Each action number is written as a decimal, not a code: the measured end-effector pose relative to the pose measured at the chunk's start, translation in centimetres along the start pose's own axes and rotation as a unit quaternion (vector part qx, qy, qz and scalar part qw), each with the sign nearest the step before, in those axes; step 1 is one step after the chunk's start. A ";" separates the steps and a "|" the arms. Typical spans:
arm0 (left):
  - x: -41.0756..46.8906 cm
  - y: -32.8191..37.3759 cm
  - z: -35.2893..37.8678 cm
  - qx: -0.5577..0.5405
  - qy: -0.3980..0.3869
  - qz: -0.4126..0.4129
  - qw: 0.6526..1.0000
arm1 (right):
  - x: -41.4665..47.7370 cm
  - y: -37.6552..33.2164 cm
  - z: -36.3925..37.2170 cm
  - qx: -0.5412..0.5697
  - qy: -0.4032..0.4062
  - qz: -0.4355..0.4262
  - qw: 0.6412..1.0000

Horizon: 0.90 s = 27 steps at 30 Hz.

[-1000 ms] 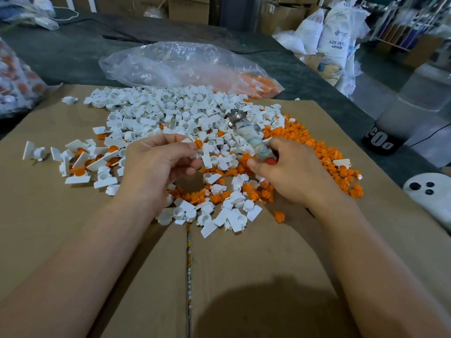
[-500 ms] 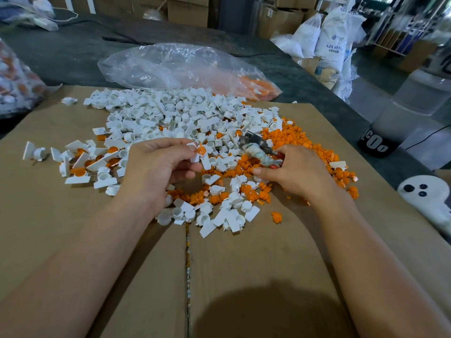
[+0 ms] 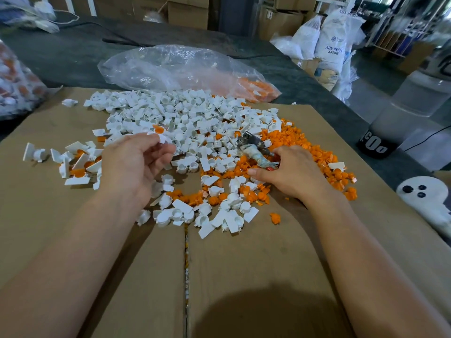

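Observation:
A heap of small white plastic caps (image 3: 185,115) and a heap of orange plugs (image 3: 307,152) lie on a flat cardboard sheet (image 3: 244,264). My left hand (image 3: 133,167) is raised over the pile and pinches a white cap with an orange plug in it (image 3: 158,134) at its fingertips. My right hand (image 3: 290,174) rests low on the orange plugs and grips a metal tool with a tape-wrapped handle (image 3: 252,148), whose head points up and left.
A small group of assembled white-and-orange pieces (image 3: 73,164) lies at the left. A clear plastic bag (image 3: 180,67) with orange parts sits behind the heaps. A translucent container (image 3: 400,113) stands off the table's right edge; sacks and boxes stand beyond.
My right hand has lowered the tool from upright to lying on the orange plugs. My left hand has lifted and moved left with the assembled cap.

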<state>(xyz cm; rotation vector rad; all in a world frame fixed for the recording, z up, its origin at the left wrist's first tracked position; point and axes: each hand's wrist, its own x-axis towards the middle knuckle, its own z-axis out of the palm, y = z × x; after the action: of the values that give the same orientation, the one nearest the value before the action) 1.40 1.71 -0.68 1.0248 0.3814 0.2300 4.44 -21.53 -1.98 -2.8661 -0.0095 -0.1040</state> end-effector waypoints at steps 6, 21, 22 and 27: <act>0.2 0.0 -0.1 0.124 0.013 0.053 0.991 | -0.2 -0.2 -0.1 -0.001 -0.008 0.002 1.000; 1.4 0.8 -1.1 0.262 0.036 0.114 0.957 | -0.1 -0.2 -0.2 -0.005 -0.017 0.001 1.000; 1.3 0.7 -0.9 0.263 0.011 0.103 0.959 | -0.1 -0.2 -0.3 -0.001 -0.011 0.000 1.000; 0.6 -0.2 -0.8 0.392 -0.023 0.176 0.903 | -0.1 -0.2 -0.3 -0.008 -0.006 -0.006 1.000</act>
<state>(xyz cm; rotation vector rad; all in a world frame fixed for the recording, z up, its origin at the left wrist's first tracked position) 1.58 2.46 -1.31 1.8985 0.2390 0.3897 4.31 -21.38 -1.67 -2.8831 -0.0297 -0.0890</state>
